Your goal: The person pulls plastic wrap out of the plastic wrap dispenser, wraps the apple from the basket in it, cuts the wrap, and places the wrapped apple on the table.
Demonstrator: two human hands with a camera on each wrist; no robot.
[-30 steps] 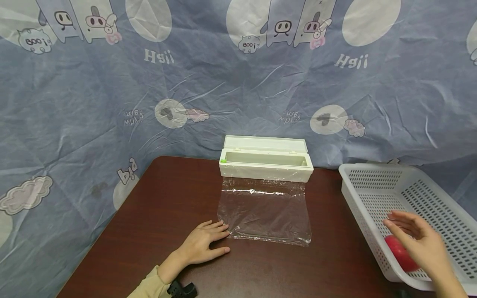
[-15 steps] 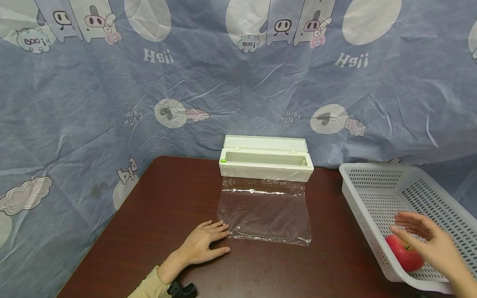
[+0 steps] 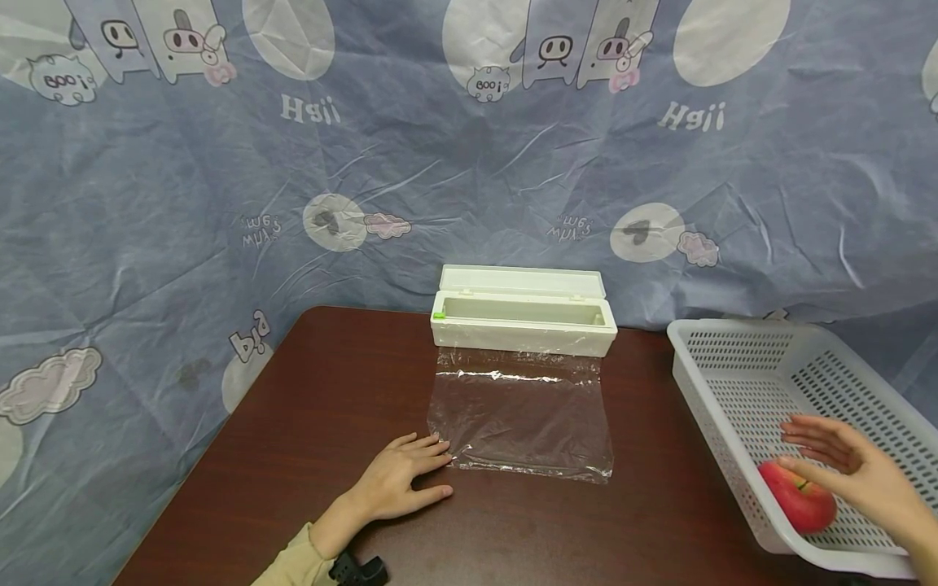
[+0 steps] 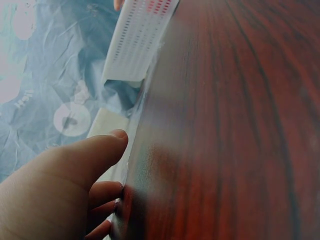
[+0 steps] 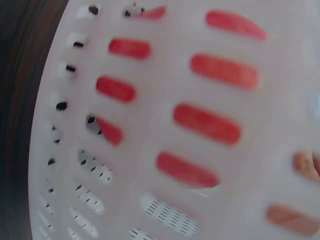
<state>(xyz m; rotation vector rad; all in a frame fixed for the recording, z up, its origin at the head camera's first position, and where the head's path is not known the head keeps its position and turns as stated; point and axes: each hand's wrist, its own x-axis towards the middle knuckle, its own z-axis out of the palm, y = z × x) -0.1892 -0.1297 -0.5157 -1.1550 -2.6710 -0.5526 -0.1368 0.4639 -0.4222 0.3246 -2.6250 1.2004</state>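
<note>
My left hand (image 3: pixel 401 480) lies flat on the table, its fingertips on the near left corner of a sheet of cling film (image 3: pixel 522 419). The film stretches from a white cling film dispenser (image 3: pixel 523 338), whose lid stands raised. Over a white slotted basket (image 3: pixel 721 456) is my right hand (image 3: pixel 861 468), its fingers loosely bent and apart from the thumb. A red apple (image 3: pixel 799 500) sits in the basket beside the thumb; whether they touch I cannot tell. In the right wrist view, red apple skin (image 5: pixel 207 122) shows through the basket's slots.
The dark wooden table (image 3: pixel 352 358) runs back to a blue patterned cloth (image 3: pixel 410 163) hanging behind it. The basket stands at the table's right side. A black band (image 3: pixel 359 570) is on the left wrist.
My right hand has shifted to the right, so more of the apple shows. The apple, the film and my left hand have stayed in place.
</note>
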